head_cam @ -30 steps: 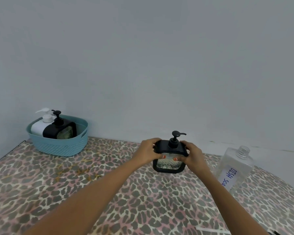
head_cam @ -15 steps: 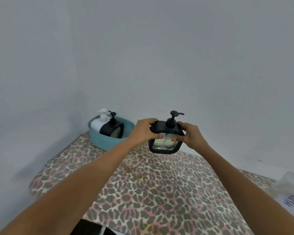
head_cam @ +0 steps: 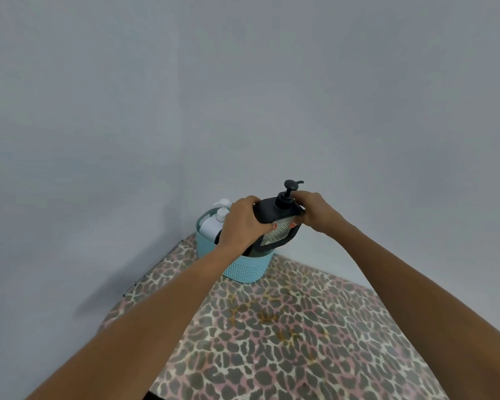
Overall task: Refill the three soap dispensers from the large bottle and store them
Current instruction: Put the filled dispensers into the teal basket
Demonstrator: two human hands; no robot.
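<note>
Item: black soap dispenser (head_cam: 269, 212), square-bodied with a ribbed clear window, was held between both grips. It was near upright and leaned a little.
Left grip (head_cam: 243, 223): closed round the dispenser's left shoulder, with the thumb tip on the window face.
Right grip (head_cam: 315, 212): closed round the right shoulder just beside the pump collar, with the thumb tip also on the window.
Pump head (head_cam: 290, 186): stood above and between the two grips, untouched.
Teal basket (head_cam: 248, 268): sat directly beneath the grips, in the far corner of the leopard-print tabletop (head_cam: 286, 342). The dispenser's lower edge was at about rim level. Whether it had entered the basket could not be told.
White dispenser (head_cam: 211, 226): stood inside the basket, just beyond the left grip.
Large bottle: not in view.
Stage, as judged: storing; this appeared to be the last dispenser going in.
Risk 1: the base could catch the near rim and tip or slide the light basket.
Risk 2: the left grip hid the free space below, so the dispenser could knock the white dispenser or wedge against it.
Risk 3: fingers could be trapped between the body and the basket wall on lowering.
Risk 4: the right grip sat close to the collar, so a slip upward could press the pump and discharge soap.
</note>
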